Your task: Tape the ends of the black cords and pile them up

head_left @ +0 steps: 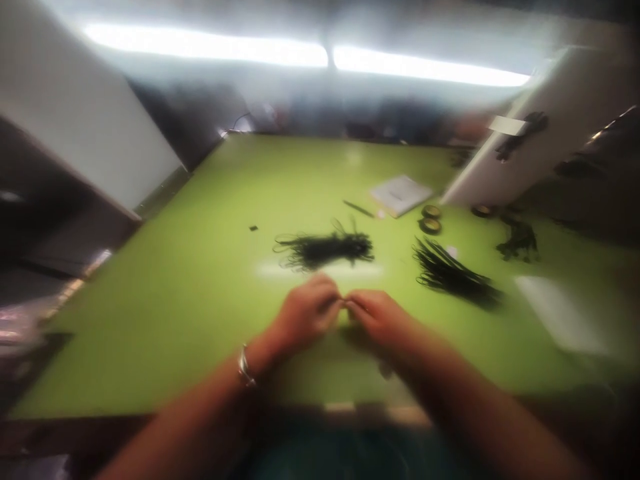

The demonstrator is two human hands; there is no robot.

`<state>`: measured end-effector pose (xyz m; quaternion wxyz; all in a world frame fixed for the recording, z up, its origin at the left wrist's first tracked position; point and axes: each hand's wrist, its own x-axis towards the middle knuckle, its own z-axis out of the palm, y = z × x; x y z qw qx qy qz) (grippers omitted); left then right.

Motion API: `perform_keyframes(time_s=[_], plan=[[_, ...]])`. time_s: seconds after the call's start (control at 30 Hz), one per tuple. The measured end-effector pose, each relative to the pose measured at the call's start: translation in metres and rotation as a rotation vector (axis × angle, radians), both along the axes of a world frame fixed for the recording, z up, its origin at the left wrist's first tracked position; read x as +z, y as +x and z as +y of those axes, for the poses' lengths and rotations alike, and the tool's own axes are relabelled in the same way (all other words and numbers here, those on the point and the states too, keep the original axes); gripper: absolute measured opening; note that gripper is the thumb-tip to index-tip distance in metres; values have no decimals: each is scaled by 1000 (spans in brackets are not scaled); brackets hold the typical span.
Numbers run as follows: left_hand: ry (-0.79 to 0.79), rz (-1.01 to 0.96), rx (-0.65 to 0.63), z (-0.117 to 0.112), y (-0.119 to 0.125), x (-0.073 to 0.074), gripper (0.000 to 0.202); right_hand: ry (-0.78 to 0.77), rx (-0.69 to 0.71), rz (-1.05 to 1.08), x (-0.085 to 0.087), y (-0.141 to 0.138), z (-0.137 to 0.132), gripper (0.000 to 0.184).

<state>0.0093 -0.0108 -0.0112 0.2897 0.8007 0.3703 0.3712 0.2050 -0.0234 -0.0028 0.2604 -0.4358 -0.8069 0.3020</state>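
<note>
The picture is smeared by motion. My left hand (306, 312) and my right hand (379, 317) meet fingertip to fingertip above the near middle of a green table (200, 280). Both hands have their fingers pinched together; what lies between them is too small and blurred to name. A bracelet sits on my left wrist. Just beyond the hands lies a loose pile of thin black strands (325, 249). A second bundle of black strands (453, 273) lies to the right of my right hand.
A white notepad (400, 194) and a dark pen (359, 209) lie farther back. Two small round rolls (430, 220) sit near them. A white slanted panel (525, 133) rises at the right, another white panel (75, 107) at the left. A pale sheet (560, 313) lies at the right.
</note>
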Motion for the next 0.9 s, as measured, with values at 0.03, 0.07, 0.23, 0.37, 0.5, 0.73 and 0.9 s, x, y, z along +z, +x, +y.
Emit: perform_keyframes(time_s=[0.03,0.07,0.23,0.37,0.5,0.73,0.9], plan=[[17,-12,-13,0,0,0,10,-10,7,3,0,0,0,26],[21,-30,-12,0,0,0,9,17,1,17,0,1,0,25],[-233,-23,13,6,-7,9,27,543,-52,-120,-5,8,2,18],[-530,-89,-121,9,-13,19,22,789,-86,-281,-4,14,2,13],[-600,-124,-122,7,-10,21,20,803,-117,-273,-7,12,0,14],[-303,45,56,4,-2,4,16,440,-60,-88,-9,3,-1,10],[-157,70,-40,4,-3,1,15,169,16,-146,5,1,-2,19]])
